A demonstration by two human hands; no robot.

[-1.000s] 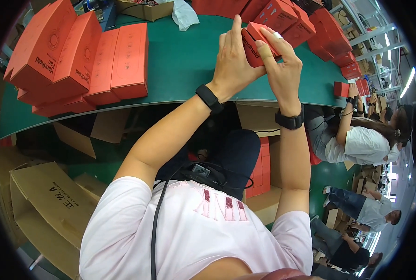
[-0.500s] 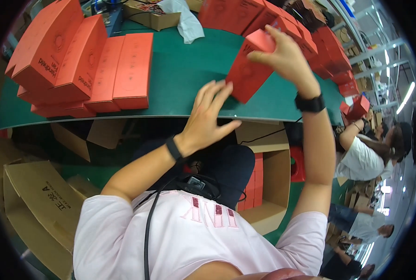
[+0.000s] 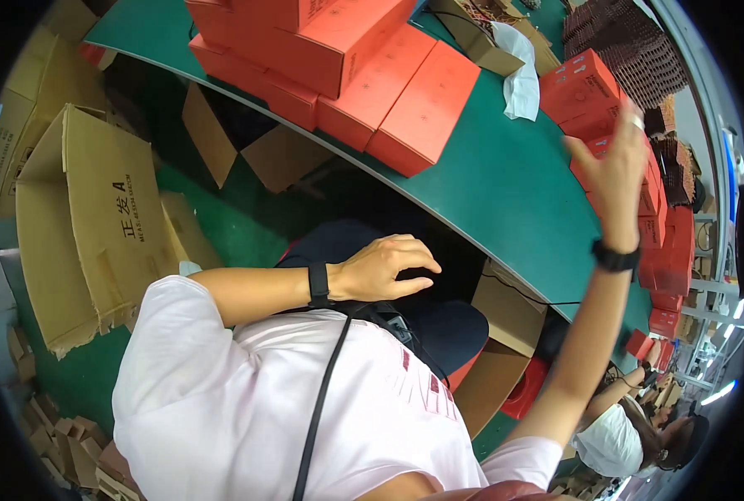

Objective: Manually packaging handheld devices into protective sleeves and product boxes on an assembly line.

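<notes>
Along the green worktop (image 3: pixel 506 188), a stack of red cardboard boxes (image 3: pixel 372 88) and a farther-right row of matching boxes (image 3: pixel 653 196) look closed, anything remaining unclear, with left hand (image 3: pixel 384 269) loosely curled, seemingly empty, above the lap (image 3: pixel 460 328) and right hand (image 3: pixel 618 177) spread at the row, contact uncertain.

You wear a very pale pink T-shirt (image 3: pixel 238 392) with loose short sleeves (image 3: pixel 167 334), its front carrying dark pink lettering (image 3: pixel 433 386) with outlined edges. A black cable (image 3: pixel 326 401) runs down your shirt, and a small dark device (image 3: pixel 399 324) sits at your waist over navy trousers (image 3: pixel 451 330). Black bands wrap both your wrists, left (image 3: pixel 318 285) and right (image 3: pixel 615 256). On your right hand (image 3: pixel 616 179), a pale band (image 3: pixel 637 123) circles one finger.
</notes>
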